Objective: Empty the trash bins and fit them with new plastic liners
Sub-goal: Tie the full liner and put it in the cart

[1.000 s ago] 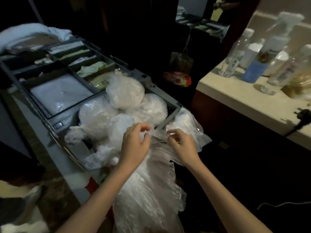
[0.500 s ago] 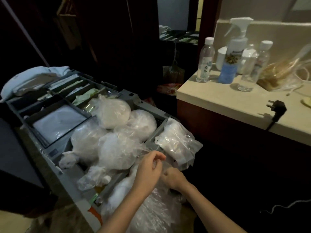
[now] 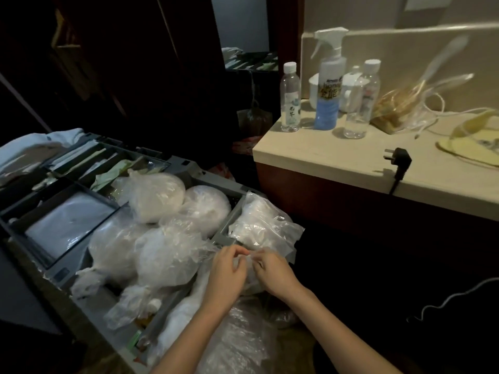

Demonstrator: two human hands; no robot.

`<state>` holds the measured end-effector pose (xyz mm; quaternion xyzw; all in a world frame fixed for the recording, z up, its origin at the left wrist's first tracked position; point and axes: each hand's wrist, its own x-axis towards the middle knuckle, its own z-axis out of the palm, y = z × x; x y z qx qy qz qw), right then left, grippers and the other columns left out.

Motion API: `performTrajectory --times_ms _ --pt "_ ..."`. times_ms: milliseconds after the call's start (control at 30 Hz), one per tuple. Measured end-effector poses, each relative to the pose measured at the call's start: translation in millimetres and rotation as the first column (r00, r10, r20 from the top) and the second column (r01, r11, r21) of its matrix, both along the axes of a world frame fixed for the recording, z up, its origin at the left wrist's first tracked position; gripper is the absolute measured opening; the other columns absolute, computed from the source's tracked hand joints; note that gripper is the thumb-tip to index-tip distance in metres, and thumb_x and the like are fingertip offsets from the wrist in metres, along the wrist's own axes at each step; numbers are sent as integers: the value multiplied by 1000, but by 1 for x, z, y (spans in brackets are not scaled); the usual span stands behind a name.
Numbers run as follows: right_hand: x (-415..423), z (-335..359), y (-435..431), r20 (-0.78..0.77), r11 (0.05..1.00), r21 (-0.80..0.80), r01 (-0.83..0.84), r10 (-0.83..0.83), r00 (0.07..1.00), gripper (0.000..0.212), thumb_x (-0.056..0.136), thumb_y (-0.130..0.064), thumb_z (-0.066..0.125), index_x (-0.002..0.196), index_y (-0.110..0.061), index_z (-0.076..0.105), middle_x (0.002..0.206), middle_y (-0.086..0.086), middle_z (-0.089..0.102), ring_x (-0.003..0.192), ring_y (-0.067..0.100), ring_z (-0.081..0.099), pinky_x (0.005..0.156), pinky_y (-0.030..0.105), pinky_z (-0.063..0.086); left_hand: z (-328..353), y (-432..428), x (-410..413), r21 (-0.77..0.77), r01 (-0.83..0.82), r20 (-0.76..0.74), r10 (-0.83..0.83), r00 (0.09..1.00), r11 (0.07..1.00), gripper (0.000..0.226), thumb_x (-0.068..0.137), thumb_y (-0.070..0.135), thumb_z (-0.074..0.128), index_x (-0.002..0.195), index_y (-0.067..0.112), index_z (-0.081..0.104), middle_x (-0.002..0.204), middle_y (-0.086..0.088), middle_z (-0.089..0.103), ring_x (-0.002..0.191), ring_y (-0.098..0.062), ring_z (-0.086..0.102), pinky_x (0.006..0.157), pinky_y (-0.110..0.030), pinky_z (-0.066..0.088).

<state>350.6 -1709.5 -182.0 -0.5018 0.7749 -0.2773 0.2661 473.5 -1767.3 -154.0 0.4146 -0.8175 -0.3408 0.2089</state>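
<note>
My left hand (image 3: 225, 271) and my right hand (image 3: 271, 273) meet over the near right corner of a grey housekeeping cart (image 3: 62, 273). Both pinch the bunched top of a large clear plastic bag (image 3: 237, 344) that hangs down below my forearms. Several tied, filled clear bags (image 3: 154, 197) lie heaped in the cart's compartments just left of my hands. A flat pack of folded clear liners (image 3: 259, 225) rests on the cart's right edge, right behind my fingers. No trash bin is in view.
A beige counter (image 3: 337, 168) stands to the right with water bottles (image 3: 290, 97), a blue spray bottle (image 3: 329, 85), a bagged item (image 3: 397, 106) and a black plug (image 3: 399, 160) at its edge. Folded linen (image 3: 29, 147) lies at the cart's far end. A thin cable (image 3: 456, 298) crosses the dark floor.
My head has lifted, so the counter and bottles show more fully. My hands have moved lower and closer together on the bag's bunched top.
</note>
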Motion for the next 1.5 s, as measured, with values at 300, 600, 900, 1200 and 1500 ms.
performTrajectory --times_ms 300,600,900,1200,1500 --pt "-29 37 22 -84 972 -229 59 -81 993 34 96 -9 47 125 -9 65 131 -2 54 117 18 57 100 33 45 -12 0 -14 45 -12 30 11 999 999 33 93 24 61 124 25 53 123 9 54 118 -8 48 98 -28 42" --pt "-42 82 47 65 863 -464 198 -189 980 36 94 1 53 126 -9 66 125 -6 57 111 7 57 98 20 47 11 0 -15 -61 -104 -131 95 987 993 11 95 14 59 103 20 64 101 5 64 98 -9 61 89 -29 51" --pt "-69 132 53 370 755 -539 373 -185 910 46 83 -26 78 126 -24 62 112 -12 66 101 0 61 84 14 49 113 4 -21 -165 -118 -416 39 908 979 7 97 21 58 94 26 63 84 11 63 79 7 58 67 -6 44" --pt "-65 164 57 354 714 -574 401 -225 908 9 85 -22 70 78 -26 71 71 -16 69 66 -4 59 63 14 46 154 9 -12 -268 -86 -412 -34 910 960 7 97 23 59 95 22 65 81 6 64 76 -4 59 64 -11 42" --pt "-65 176 78 510 733 -518 441 -150 847 18 91 -23 66 79 -9 64 68 6 71 61 16 66 55 28 50 154 10 -1 -258 -104 -390 -5 921 961 8 97 24 58 90 25 63 76 11 61 69 5 55 59 -7 40"
